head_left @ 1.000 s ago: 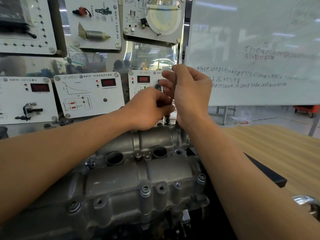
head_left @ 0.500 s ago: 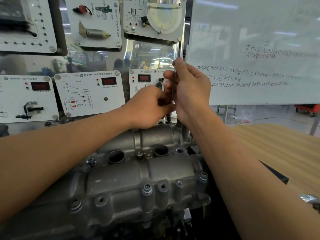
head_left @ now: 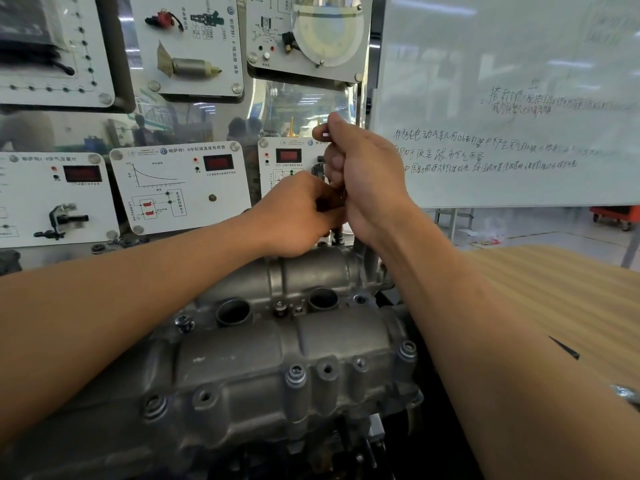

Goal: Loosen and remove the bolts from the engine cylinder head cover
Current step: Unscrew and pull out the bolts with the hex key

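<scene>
Hands together at twelve o'clock: our left hand (head_left: 294,216) and right hand (head_left: 367,181) touch, both curled round a slim upright tool (head_left: 337,237). Below them, toward six o'clock, we see the cylinder head cover (head_left: 263,355), bolts (head_left: 296,373) seated along its near edge.

Worn on the head, wide-angle — aimed forward and somewhat down along both forearms (head_left: 138,306); close over the cylinder head cover (head_left: 277,358) at lower centre; squarely facing the instrument panels (head_left: 180,188) and whiteboard (head_left: 502,98) behind; edges bowed by the lens.
</scene>
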Action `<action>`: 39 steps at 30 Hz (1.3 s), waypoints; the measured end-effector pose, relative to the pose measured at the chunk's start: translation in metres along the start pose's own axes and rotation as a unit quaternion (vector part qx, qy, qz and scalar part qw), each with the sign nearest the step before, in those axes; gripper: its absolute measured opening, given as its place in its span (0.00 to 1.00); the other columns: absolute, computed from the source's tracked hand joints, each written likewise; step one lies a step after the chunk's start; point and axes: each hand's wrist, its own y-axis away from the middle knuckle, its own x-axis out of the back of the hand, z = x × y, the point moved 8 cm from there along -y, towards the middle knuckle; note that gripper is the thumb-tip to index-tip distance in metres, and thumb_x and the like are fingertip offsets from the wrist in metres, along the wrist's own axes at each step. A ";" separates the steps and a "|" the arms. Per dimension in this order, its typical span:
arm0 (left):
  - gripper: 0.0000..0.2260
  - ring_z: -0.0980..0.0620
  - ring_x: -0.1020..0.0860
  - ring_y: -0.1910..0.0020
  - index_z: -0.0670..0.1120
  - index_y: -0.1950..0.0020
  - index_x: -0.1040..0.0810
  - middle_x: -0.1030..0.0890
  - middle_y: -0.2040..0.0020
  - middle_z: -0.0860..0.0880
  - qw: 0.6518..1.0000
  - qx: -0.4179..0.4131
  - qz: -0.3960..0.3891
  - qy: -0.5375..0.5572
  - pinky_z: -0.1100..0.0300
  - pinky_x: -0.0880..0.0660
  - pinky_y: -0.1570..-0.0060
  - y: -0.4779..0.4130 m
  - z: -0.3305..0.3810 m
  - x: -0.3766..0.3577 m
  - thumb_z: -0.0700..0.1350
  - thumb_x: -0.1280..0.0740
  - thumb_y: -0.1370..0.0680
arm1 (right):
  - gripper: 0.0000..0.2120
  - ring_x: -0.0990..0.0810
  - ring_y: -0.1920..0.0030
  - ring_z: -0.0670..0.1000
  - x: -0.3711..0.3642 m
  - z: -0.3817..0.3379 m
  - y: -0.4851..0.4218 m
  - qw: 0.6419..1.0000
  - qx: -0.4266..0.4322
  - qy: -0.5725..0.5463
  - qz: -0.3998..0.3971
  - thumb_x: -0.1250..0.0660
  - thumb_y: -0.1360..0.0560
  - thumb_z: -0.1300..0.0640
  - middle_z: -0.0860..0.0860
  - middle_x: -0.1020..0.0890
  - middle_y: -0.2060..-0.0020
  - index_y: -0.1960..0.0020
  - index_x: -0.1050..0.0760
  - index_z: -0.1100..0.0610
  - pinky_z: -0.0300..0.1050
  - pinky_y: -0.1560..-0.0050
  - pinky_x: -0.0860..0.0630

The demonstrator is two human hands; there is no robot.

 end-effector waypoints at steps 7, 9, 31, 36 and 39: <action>0.09 0.65 0.25 0.75 0.40 0.56 0.17 0.20 0.68 0.54 0.999 -0.009 0.001 0.038 0.75 0.34 0.72 0.000 0.002 0.001 0.40 0.34 0.19 | 0.23 0.32 0.74 0.48 0.002 0.005 -0.010 1.000 -0.018 -0.023 0.012 0.40 0.17 0.51 0.48 0.31 0.78 0.70 0.29 0.54 0.43 0.66 0.32; 0.09 0.66 0.25 0.75 0.40 0.55 0.16 0.20 0.69 0.58 0.999 -0.010 0.005 0.044 0.76 0.34 0.72 0.000 0.002 0.001 0.39 0.35 0.19 | 0.23 0.32 0.74 0.49 0.005 0.005 -0.011 0.999 -0.014 -0.017 0.027 0.40 0.17 0.51 0.48 0.30 0.78 0.70 0.29 0.54 0.44 0.65 0.32; 0.09 0.55 0.17 0.63 0.49 0.60 0.18 0.16 0.63 0.51 0.999 0.004 0.023 0.025 0.68 0.25 0.60 0.003 0.005 0.003 0.42 0.32 0.20 | 0.15 0.23 0.74 0.48 0.016 0.008 0.006 0.989 -0.010 -0.120 0.084 0.34 0.19 0.50 0.49 0.21 0.73 0.61 0.23 0.57 0.40 0.72 0.24; 0.10 0.58 0.19 0.65 0.46 0.59 0.16 0.16 0.64 0.52 1.000 0.001 0.018 0.013 0.68 0.26 0.63 0.003 0.006 0.003 0.44 0.33 0.20 | 0.10 0.23 0.75 0.48 0.018 0.001 0.009 0.992 0.030 -0.078 0.096 0.32 0.19 0.52 0.51 0.18 0.72 0.55 0.22 0.57 0.41 0.72 0.24; 0.09 0.64 0.21 0.69 0.41 0.58 0.16 0.18 0.66 0.53 0.999 -0.001 0.020 0.026 0.74 0.32 0.68 0.005 0.006 0.004 0.42 0.33 0.21 | 0.09 0.22 0.74 0.49 0.018 -0.002 0.011 0.992 0.060 -0.051 0.101 0.31 0.20 0.53 0.52 0.18 0.72 0.51 0.20 0.59 0.41 0.72 0.24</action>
